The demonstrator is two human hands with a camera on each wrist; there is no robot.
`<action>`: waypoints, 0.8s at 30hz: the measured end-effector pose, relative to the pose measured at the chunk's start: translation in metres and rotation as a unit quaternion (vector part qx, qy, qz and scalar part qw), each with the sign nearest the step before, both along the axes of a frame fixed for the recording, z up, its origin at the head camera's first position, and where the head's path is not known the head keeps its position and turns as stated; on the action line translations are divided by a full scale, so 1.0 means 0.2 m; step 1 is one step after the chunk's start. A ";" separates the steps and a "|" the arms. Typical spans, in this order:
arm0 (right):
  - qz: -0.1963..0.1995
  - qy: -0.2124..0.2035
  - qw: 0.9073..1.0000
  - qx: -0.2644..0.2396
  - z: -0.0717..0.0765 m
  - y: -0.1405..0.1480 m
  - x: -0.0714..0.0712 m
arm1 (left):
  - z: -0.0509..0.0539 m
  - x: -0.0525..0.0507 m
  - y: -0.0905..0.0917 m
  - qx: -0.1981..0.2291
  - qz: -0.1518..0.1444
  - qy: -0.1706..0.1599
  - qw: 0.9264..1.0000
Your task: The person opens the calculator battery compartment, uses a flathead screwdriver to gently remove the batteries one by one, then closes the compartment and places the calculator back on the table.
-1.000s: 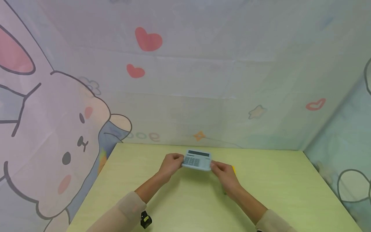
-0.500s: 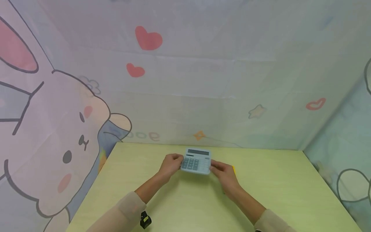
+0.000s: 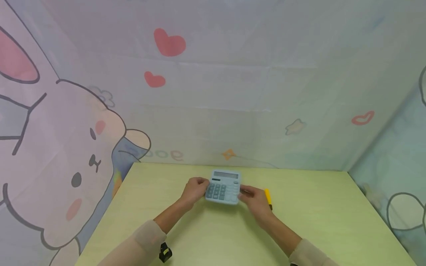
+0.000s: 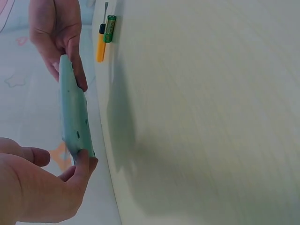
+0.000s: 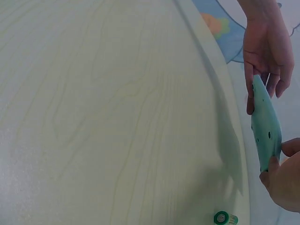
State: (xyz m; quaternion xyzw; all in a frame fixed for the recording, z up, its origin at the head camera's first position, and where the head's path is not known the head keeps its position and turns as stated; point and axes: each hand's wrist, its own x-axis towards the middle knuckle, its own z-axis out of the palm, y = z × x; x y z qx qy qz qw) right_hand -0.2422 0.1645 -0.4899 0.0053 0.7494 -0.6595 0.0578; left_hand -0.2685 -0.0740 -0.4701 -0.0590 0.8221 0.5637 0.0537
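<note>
Held in the air over the table, a light blue calculator [image 3: 223,187] faces up, tilted, its display and grey keys showing. My left hand [image 3: 195,192] grips its left edge and my right hand [image 3: 257,202] grips the right edge. Both wrist views show the calculator's blue-green casing [image 4: 75,110] nearly edge-on, with the left hand [image 4: 51,187] at one end and the right hand [image 5: 287,180] at the other. Just right of the right hand lies a screwdriver with a yellow handle [image 3: 267,196]. A green battery [image 4: 110,29] lies beside the screwdriver [image 4: 101,47].
The pale yellow-green table [image 3: 316,214] ends at a cartoon-printed cloth backdrop [image 3: 233,92] at the back and sides. A small black object with a yellow mark [image 3: 165,252] shows by the left sleeve. The calculator's shadow falls on the tabletop.
The calculator has tipped so that more of its key face shows, its near edge coming lower. Both hands shifted slightly left, and more of the screwdriver's handle shows.
</note>
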 end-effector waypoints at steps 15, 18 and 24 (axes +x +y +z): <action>0.022 -0.025 0.999 -0.009 -0.06 -0.01 0.00 | -0.02 0.05 0.01 -0.003 -0.031 -0.005 1.000; 0.030 -0.032 0.999 -0.013 -0.06 -0.02 -0.01 | -0.02 0.06 0.02 -0.018 -0.032 -0.004 0.999; 0.035 -0.037 0.999 -0.009 -0.08 -0.03 -0.01 | -0.05 0.07 0.02 -0.025 -0.035 -0.010 0.999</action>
